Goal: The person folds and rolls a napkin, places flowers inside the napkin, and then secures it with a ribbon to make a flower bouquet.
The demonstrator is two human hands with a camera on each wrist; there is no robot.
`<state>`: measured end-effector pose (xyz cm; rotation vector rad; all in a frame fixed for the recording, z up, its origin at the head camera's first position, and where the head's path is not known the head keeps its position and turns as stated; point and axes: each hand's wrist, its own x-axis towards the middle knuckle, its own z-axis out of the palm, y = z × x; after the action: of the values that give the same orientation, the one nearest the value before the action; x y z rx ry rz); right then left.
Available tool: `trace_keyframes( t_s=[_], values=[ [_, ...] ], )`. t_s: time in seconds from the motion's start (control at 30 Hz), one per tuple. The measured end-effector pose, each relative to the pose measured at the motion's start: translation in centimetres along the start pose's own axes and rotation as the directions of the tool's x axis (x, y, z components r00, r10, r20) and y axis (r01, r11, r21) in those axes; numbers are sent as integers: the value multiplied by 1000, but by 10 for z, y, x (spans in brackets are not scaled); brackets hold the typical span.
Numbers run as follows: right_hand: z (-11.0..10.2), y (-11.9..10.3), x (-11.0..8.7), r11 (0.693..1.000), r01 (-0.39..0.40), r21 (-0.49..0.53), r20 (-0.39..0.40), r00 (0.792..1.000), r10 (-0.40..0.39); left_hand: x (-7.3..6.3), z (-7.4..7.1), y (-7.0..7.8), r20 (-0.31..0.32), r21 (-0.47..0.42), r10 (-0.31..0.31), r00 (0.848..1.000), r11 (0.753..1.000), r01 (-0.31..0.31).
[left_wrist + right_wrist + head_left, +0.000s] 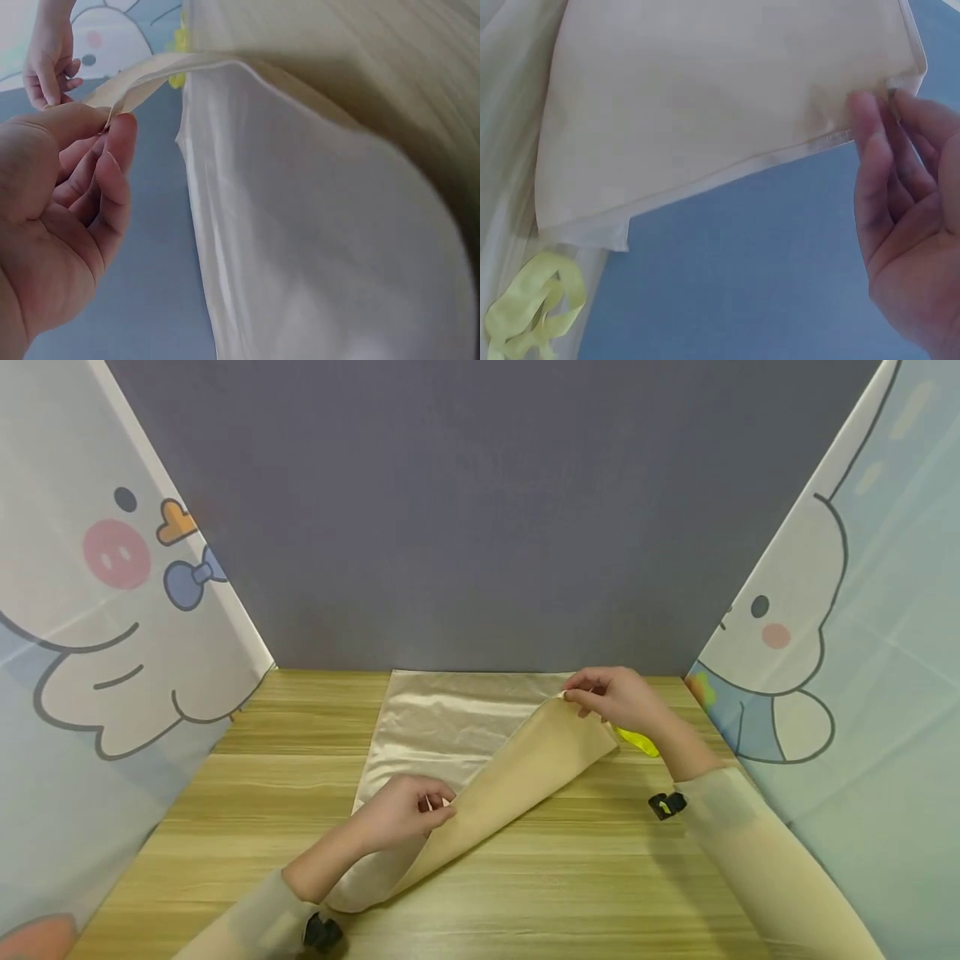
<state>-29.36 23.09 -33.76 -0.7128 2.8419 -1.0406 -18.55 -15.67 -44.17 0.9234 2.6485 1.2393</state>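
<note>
A cream satin cloth (435,727) lies on the wooden table, its near right part lifted and folded back over itself, showing a matte beige underside (517,777). My left hand (405,810) pinches the cloth's edge between thumb and fingers near the middle of the fold. At the far right corner, my right hand (618,697) pinches the edge with thumb and fingertips. In the left wrist view, the raised edge stretches from the left hand (60,225) toward the other hand, and the shiny side (300,210) hangs in a curve. A narrow hem runs along the edge by the right hand (915,240).
A bright yellow ribbon (637,742) lies looped on the table beside the cloth's right side. The wood-grain table (600,877) meets a grey back panel (480,527), with cartoon-printed cloth walls (112,652) on both sides.
</note>
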Motion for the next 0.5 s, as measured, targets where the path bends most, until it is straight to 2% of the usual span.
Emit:
trace_keyframes(
  t_s=[0.27,0.5],
  values=[
    [4,-22,41,1000,24,-4,-32,999,-24,4,-20,-7,-82,-33,-77,994,997,75],
    [20,-56,106,994,106,3,-91,990,-105,4,-58,-22,-138,-34,-166,976,986,163]
  ],
)
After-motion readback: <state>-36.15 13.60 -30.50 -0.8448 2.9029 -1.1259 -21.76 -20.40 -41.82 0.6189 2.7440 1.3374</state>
